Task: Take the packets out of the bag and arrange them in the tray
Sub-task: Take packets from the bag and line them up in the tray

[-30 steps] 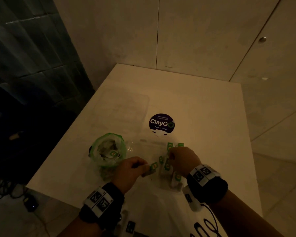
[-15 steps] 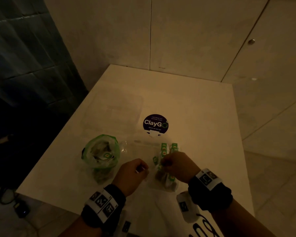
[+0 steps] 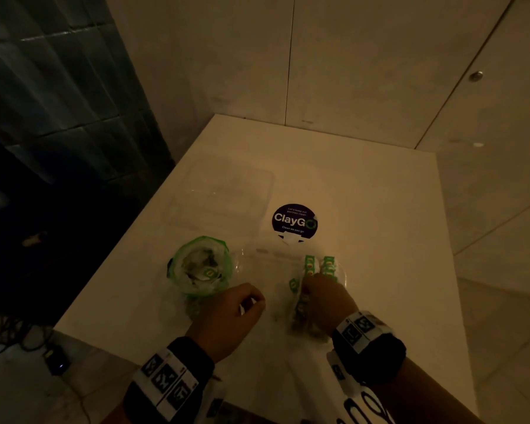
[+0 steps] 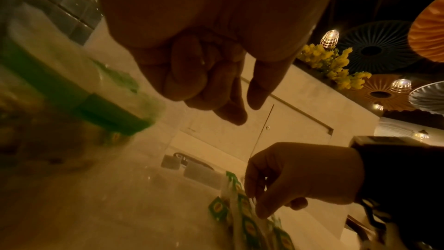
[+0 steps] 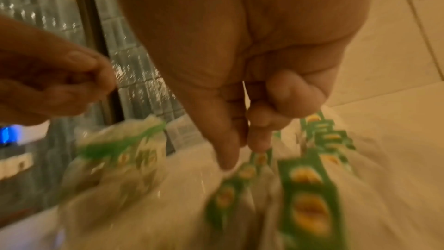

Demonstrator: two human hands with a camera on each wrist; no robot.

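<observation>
A clear bag with a green rim stands open on the white table, with packets inside. To its right lies a clear shallow tray. Green-tagged packets stand in rows at the tray's right end. My right hand is down in the tray, thumb and forefinger pinching a packet among the rows. My left hand hovers between bag and tray with its fingers curled; I see nothing in it. The bag is blurred in the right wrist view.
A second clear tray or lid lies further back on the table. A round dark ClayGo sticker sits just beyond the tray. The table's left edge drops to a dark floor with cables.
The left hand held a packet beside the right hand one second ago; now it holds none and has drawn back to the left. The right hand stays in the tray on the packets.
</observation>
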